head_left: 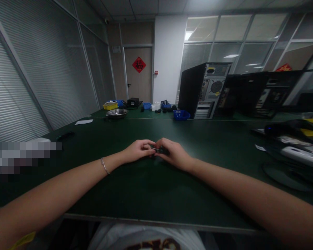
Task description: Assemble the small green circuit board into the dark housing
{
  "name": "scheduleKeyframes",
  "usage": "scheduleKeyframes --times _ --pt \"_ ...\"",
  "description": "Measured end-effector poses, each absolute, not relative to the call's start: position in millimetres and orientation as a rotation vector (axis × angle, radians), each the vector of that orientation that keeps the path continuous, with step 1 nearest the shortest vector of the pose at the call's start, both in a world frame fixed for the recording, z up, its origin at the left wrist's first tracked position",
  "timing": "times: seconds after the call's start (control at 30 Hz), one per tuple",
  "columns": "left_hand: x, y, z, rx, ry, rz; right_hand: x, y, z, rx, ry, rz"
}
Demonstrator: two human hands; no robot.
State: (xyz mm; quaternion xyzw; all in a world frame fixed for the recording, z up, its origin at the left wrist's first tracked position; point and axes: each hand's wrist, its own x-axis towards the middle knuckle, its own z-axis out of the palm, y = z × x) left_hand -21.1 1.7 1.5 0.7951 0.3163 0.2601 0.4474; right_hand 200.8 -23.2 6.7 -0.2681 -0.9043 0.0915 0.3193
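Note:
Both hands meet above the middle of the dark green table (114, 194). My right hand (175, 154) is closed around a small dark object (162, 150) with a thin, light metal shaft that points left. My left hand (137, 150), with a chain bracelet at its wrist, has its fingers pinched at the tip of that shaft. Whatever lies between the left fingertips is too small and too covered to make out. Fingers hide most of the dark object.
Toward the far edge stand a round metal dish (117, 113), a blue bin (181, 115) and a yellow bin (110, 105). A black computer tower (194, 90) rises at the back right. Cables and a white device (302, 156) lie at right, a paper (83, 122) at left.

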Motion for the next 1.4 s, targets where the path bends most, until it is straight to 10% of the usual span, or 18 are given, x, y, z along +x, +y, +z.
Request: scheduleKeyframes --times 1.4 --pt "-20.4 3.5 -1.0 1.96 0.712 0.661 203.7 -14.2 8.2 -0.875 -2.184 0.588"
